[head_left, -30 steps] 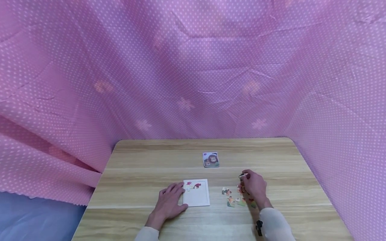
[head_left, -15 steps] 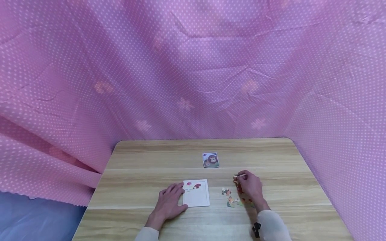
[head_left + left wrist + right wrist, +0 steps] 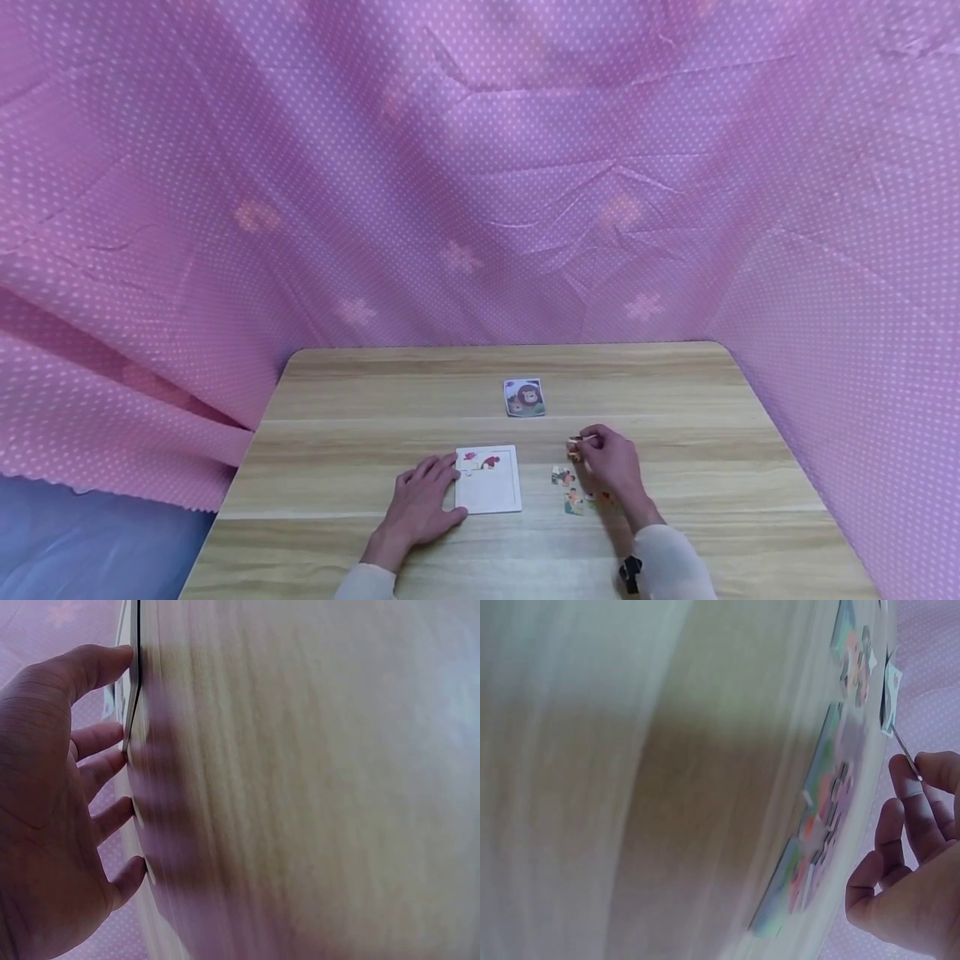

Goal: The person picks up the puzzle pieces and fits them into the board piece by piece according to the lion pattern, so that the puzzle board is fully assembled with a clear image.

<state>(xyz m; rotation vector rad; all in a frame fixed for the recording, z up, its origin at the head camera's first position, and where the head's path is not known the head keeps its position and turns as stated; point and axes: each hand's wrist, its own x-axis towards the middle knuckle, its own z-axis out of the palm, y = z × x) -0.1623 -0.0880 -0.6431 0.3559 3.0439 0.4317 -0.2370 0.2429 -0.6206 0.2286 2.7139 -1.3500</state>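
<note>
My left hand [image 3: 418,504] lies with spread fingers at the left edge of a white square puzzle board [image 3: 491,493]; in the left wrist view the thumb and fingertips of that hand [image 3: 67,787] touch the board's edge. A few printed pieces [image 3: 490,462] sit in the board's upper left. My right hand [image 3: 617,468] pinches a puzzle piece [image 3: 574,450] between thumb and finger. The right wrist view shows this hand [image 3: 915,855] holding the thin piece [image 3: 907,751] edge-on above the table. Loose pieces [image 3: 573,502] lie beside and partly under the right hand.
A small picture card with a lion [image 3: 524,398] lies behind the board on the wooden table [image 3: 390,392]. Pink dotted cloth [image 3: 480,208] hangs around the table's back and sides. Another loose piece [image 3: 562,476] lies between board and right hand.
My right hand has moved left toward the board with the pinched piece, passing over the loose pieces. The left hand and the board have stayed in place.
</note>
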